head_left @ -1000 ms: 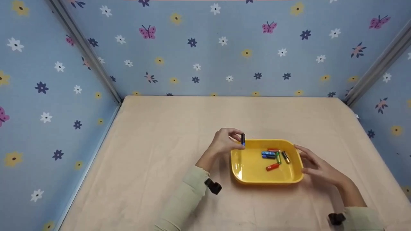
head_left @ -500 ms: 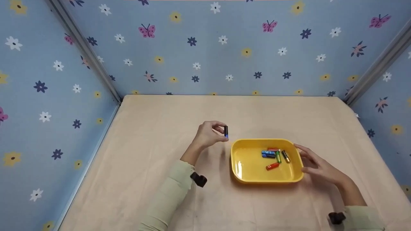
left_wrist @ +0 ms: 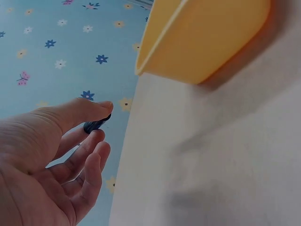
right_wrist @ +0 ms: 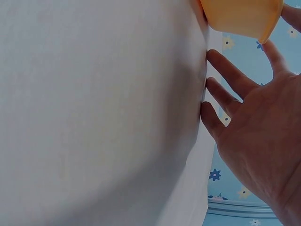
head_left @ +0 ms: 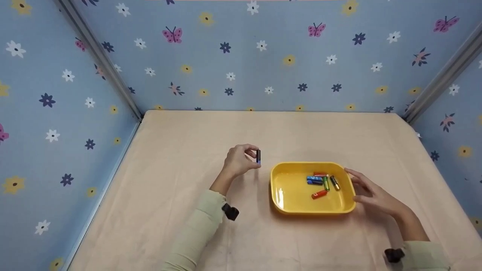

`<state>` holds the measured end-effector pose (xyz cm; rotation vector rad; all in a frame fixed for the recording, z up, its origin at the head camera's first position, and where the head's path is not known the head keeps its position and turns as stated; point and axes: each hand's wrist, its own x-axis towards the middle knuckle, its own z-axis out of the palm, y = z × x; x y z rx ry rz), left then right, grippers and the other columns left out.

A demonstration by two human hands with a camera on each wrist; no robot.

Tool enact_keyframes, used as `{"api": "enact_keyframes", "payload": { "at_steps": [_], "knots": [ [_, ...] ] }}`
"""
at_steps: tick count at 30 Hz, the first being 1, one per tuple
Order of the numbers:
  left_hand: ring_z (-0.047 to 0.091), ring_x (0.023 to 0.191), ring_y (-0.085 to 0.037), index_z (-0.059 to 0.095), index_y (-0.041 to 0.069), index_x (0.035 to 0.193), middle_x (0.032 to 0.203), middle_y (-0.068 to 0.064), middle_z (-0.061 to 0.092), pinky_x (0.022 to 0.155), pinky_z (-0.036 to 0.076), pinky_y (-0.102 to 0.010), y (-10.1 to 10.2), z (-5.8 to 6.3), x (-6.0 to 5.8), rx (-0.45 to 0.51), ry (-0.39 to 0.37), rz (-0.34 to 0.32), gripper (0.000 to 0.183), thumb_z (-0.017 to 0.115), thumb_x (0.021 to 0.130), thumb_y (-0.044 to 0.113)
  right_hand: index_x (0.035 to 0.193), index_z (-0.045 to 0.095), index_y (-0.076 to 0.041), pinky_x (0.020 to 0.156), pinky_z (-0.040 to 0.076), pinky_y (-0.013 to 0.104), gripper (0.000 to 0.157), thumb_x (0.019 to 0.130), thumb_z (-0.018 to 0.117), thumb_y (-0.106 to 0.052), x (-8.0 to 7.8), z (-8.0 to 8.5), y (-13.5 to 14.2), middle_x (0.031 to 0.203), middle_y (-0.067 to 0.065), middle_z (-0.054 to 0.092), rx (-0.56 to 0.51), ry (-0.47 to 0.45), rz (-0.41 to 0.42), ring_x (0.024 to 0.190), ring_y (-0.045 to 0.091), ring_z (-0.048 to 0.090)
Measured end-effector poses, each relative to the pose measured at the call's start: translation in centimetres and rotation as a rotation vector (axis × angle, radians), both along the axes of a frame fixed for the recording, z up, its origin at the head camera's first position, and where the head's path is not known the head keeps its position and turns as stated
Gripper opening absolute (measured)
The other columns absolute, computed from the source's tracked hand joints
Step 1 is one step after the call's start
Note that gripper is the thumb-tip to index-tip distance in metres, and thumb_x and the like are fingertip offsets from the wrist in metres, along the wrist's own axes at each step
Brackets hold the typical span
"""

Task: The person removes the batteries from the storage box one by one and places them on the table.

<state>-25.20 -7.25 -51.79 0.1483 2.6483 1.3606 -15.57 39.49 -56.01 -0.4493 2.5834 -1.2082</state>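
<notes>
My left hand [head_left: 239,161] pinches a small dark battery [head_left: 258,156] with a blue end between thumb and fingers. The battery stands upright in this grip, left of the yellow tray [head_left: 293,197] and over the table. In the left wrist view the same battery [left_wrist: 95,125] shows partly behind the thumb. At the tray's right end, my right hand [head_left: 378,198] touches the rim with spread, mostly straight fingers. The right wrist view shows the thumb and index finger at the tray's edge [right_wrist: 244,21], the other fingertips lower, near the cloth.
Several batteries lie in the tray's right half: a blue pair [head_left: 314,180], a green one [head_left: 326,183], a black and gold one [head_left: 335,183] and red ones, one nearer the front [head_left: 319,194]. Beige cloth [head_left: 169,180] covers the table. Flowered blue panels [head_left: 241,56] enclose it.
My left hand has moved left from the tray's back left corner, carrying the battery out over the cloth. The right hand and the tray have stayed in place.
</notes>
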Motion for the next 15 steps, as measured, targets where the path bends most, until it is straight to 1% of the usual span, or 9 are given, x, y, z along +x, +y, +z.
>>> {"api": "enact_keyframes", "payload": {
  "at_steps": [2,3,4,7,9,12,13,14,15],
  "knots": [
    [0.079,0.096,-0.02,0.08,0.016,0.137,0.116,-0.005,0.085,0.083,0.056,-0.031,0.0,-0.4,0.0,-0.03,0.0,0.008,0.052,0.096,0.088,0.009,0.179,0.03,-0.024,0.129,0.036,0.073,0.086,0.106,0.076,-0.025,0.0,0.0,0.0,0.164,0.021,0.06,0.005,-0.005,-0.006,0.135,-0.024,0.044],
    [0.079,0.097,-0.02,0.08,0.016,0.137,0.116,-0.005,0.085,0.082,0.055,-0.031,-0.1,-0.7,0.1,-0.041,-0.001,0.01,0.052,0.095,0.088,0.01,0.179,0.03,-0.024,0.127,0.032,0.08,0.087,0.106,0.076,-0.026,0.1,0.0,-0.1,0.163,0.021,0.061,0.009,-0.007,-0.01,0.134,-0.024,0.044],
    [0.08,0.098,-0.021,0.08,0.016,0.137,0.116,-0.005,0.085,0.083,0.056,-0.032,-0.1,-0.9,0.1,-0.049,-0.003,0.01,0.052,0.095,0.088,0.01,0.179,0.03,-0.024,0.126,0.033,0.081,0.087,0.106,0.076,-0.025,0.1,0.0,-0.1,0.163,0.022,0.06,0.011,-0.007,-0.009,0.134,-0.023,0.044],
    [0.081,0.099,-0.023,0.08,0.015,0.138,0.117,-0.006,0.085,0.084,0.06,-0.036,-0.3,-1.4,0.3,-0.062,-0.008,0.007,0.051,0.094,0.089,0.01,0.179,0.031,-0.024,0.126,0.035,0.081,0.086,0.106,0.076,-0.026,0.0,0.1,-0.1,0.161,0.02,0.063,0.035,0.01,-0.007,0.134,-0.021,0.047],
    [0.081,0.101,-0.024,0.079,0.015,0.139,0.118,-0.005,0.085,0.086,0.061,-0.038,-0.4,-1.8,0.3,-0.072,-0.024,0.011,0.051,0.094,0.09,0.01,0.179,0.031,-0.024,0.125,0.036,0.081,0.085,0.107,0.076,-0.025,0.0,0.1,-0.1,0.159,0.019,0.064,0.043,0.02,-0.005,0.134,-0.02,0.048],
    [0.08,0.102,-0.025,0.079,0.015,0.138,0.117,-0.005,0.084,0.089,0.061,-0.04,-0.6,-2.5,0.3,-0.078,-0.053,0.018,0.052,0.094,0.089,0.011,0.179,0.031,-0.024,0.125,0.034,0.083,0.085,0.107,0.075,-0.026,0.0,0.1,-0.1,0.159,0.019,0.064,0.029,0.019,-0.004,0.133,-0.021,0.047],
    [0.08,0.102,-0.024,0.079,0.015,0.138,0.116,-0.005,0.084,0.089,0.061,-0.041,-0.6,-2.9,0.1,-0.079,-0.063,0.018,0.052,0.094,0.088,0.011,0.179,0.031,-0.024,0.125,0.033,0.084,0.085,0.106,0.075,-0.026,0.0,0.0,-0.1,0.159,0.02,0.064,0.023,0.017,-0.004,0.133,-0.022,0.047],
    [0.079,0.1,-0.024,0.08,0.015,0.137,0.114,-0.004,0.084,0.087,0.06,-0.04,-0.7,-3.8,-0.3,-0.086,-0.064,0.021,0.052,0.094,0.087,0.011,0.179,0.031,-0.023,0.125,0.033,0.084,0.085,0.106,0.075,-0.026,0.0,0.0,-0.1,0.159,0.02,0.064,0.017,0.016,-0.002,0.133,-0.022,0.047],
    [0.079,0.1,-0.023,0.08,0.015,0.136,0.113,-0.003,0.084,0.087,0.06,-0.04,-0.8,-4.5,-0.6,-0.09,-0.074,0.02,0.052,0.095,0.087,0.011,0.179,0.031,-0.023,0.125,0.033,0.084,0.085,0.106,0.075,-0.026,0.0,-0.1,-0.1,0.159,0.021,0.063,0.014,0.015,-0.003,0.133,-0.022,0.046]
  ]
}}
